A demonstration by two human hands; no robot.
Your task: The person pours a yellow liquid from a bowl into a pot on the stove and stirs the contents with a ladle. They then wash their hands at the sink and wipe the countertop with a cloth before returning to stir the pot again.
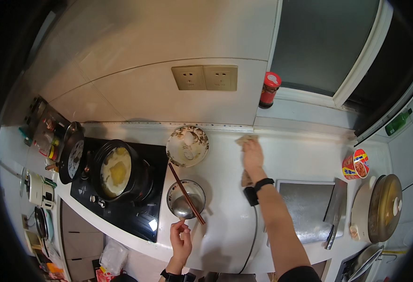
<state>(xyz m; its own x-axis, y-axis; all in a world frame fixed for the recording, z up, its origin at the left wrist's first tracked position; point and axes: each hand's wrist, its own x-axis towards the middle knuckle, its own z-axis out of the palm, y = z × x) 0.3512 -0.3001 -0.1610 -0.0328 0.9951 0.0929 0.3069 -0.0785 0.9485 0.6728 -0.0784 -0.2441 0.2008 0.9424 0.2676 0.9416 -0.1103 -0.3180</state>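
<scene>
My right hand (253, 157) presses a brown cloth (246, 140) onto the white countertop (224, 197) near the back wall. Part of the cloth shows below the palm. My left hand (181, 239) has bent fingers at the near rim of a patterned bowl (169, 197); whether it grips anything is unclear. Inside that bowl rests a metal ladle (183, 210), and wooden chopsticks (185, 194) lie across the top. Behind it, a floral bowl (173, 149) holds a whole egg (188, 138). Left of these, egg and pale liquid sit in a black pot (97, 187).
The pot stands on a black cooktop (150, 220), beside an upright frying pan (65, 165). At right, a cleaver (336, 206) lies on a metal board (300, 211). Beyond are an instant noodle cup (355, 165) and a lidded pot (361, 211). A cable (256, 232) crosses the counter.
</scene>
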